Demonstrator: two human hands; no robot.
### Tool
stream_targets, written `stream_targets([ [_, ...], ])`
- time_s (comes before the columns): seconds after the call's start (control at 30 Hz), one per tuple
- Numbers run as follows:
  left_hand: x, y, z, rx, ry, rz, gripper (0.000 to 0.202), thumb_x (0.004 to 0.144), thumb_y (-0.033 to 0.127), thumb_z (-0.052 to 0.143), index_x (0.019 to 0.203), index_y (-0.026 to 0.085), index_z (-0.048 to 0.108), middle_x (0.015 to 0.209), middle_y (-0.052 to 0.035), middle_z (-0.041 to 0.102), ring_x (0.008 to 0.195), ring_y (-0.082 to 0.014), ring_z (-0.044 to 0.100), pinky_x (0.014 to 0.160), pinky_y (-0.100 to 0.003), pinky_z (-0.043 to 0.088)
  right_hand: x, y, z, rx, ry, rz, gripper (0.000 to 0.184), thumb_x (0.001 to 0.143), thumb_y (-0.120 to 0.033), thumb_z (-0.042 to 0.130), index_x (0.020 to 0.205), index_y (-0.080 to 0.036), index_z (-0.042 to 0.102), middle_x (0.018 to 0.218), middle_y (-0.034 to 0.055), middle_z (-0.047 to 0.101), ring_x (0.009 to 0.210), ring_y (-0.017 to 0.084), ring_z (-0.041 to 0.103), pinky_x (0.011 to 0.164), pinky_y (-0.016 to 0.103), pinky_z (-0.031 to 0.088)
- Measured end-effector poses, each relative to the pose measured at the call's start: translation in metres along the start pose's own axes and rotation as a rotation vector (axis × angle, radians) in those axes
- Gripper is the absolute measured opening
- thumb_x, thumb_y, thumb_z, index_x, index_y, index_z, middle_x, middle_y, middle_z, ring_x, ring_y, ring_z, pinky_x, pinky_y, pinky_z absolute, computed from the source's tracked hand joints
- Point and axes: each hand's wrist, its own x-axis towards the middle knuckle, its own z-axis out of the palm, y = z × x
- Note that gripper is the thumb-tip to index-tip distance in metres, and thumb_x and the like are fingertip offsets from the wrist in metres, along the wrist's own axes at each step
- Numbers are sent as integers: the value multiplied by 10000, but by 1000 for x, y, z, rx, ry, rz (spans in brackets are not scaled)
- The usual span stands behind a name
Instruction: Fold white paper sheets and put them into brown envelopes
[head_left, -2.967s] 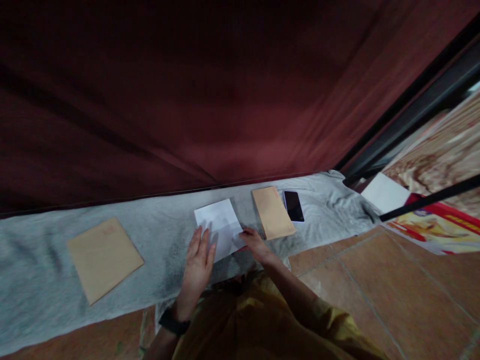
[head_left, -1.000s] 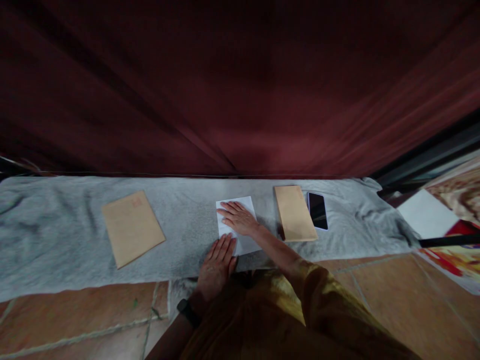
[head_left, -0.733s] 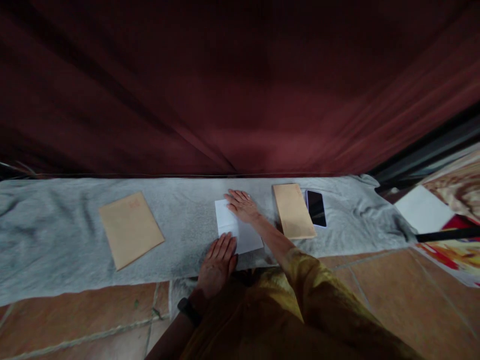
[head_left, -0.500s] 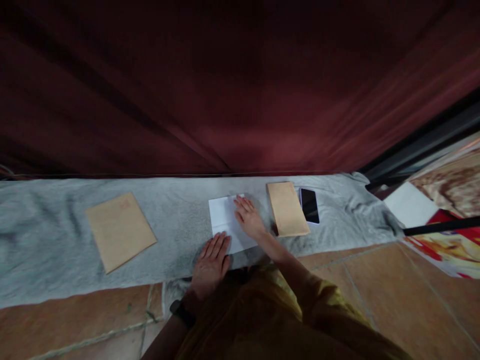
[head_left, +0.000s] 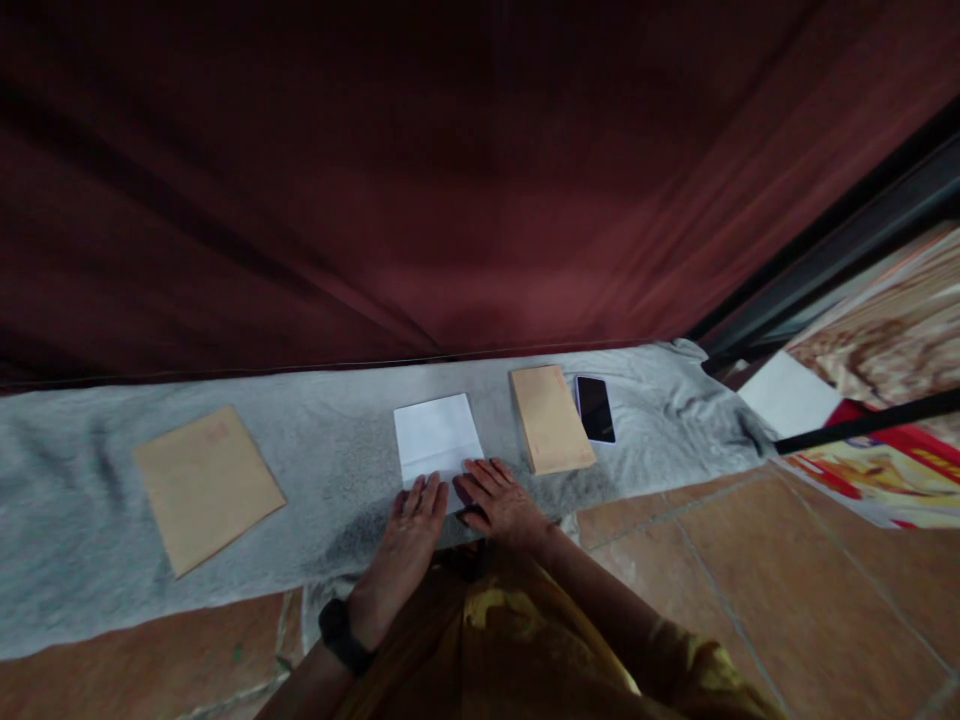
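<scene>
A sheet of white paper [head_left: 436, 432] with a crease across it lies on the grey cloth in front of me. My left hand [head_left: 409, 535], with a dark watch on the wrist, rests its stretched fingers on the near left part of the paper. On the near right corner lies my right hand [head_left: 504, 505], fingers extended and slightly spread. Both palms face down and partly cover the near edge. Just right of the paper is a stack of brown envelopes [head_left: 553, 420]. Farther left, one brown envelope [head_left: 210, 490] lies flat and tilted.
A phone [head_left: 596, 410] lies against the right side of the envelope stack. Behind the grey cloth [head_left: 322, 430] hangs a dark red curtain [head_left: 450, 200]. At right, a black bar [head_left: 870, 422] crosses in front of printed packaging [head_left: 885, 475]. Tiled floor [head_left: 810, 570] shows below.
My right hand has slid from the paper's far right part down to its near corner. The left hand stays on the near left part. The whole view has shifted slightly.
</scene>
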Motion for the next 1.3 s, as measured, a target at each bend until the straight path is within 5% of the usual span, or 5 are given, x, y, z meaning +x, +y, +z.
stream_targets([
  [0.23, 5, 15, -11, 74, -9, -90, 601, 887, 7, 376, 1421, 182, 589, 1520, -124, 534, 1378, -309, 530, 1078, -505, 487, -1, -1, 12, -9, 86, -2, 518, 931, -397, 686, 1396, -189, 594, 1527, 138, 517, 1428, 303, 453, 1216, 520, 320],
  [0.47, 0, -13, -10, -154, 93, -104, 407, 958, 116, 409, 1231, 188, 703, 1283, -98, 723, 1161, -242, 685, 995, -408, 555, 3, 14, 7, 212, 122, 25, 289, 1007, -186, 549, 1235, -287, 694, 1295, 21, 711, 1216, 169, 633, 1158, 397, 400],
  [0.73, -22, -47, 12, -610, 270, -151, 310, 984, 417, 491, 1068, 245, 734, 1170, -70, 758, 1070, -223, 712, 964, -415, 590, -4, 15, 8, 328, 184, 118, 137, 990, -261, 622, 1036, -264, 752, 1098, 31, 762, 1068, 190, 667, 994, 355, 489],
  [0.93, -7, -62, 13, -810, 340, -361, 357, 918, 541, 550, 910, 233, 730, 999, -56, 763, 978, -220, 710, 945, -402, 576, -3, 10, 8, 221, 216, 312, 129, 996, -244, 603, 977, -228, 730, 1062, 51, 732, 1040, 205, 632, 921, 341, 453],
  [1.3, 19, -49, 0, -592, 266, -583, 325, 905, 476, 521, 707, 231, 602, 789, -44, 633, 746, -198, 616, 758, -328, 514, 21, -10, 8, -42, 246, 644, 187, 1026, -291, 544, 944, -204, 687, 1104, 73, 668, 972, 231, 549, 853, 349, 389],
])
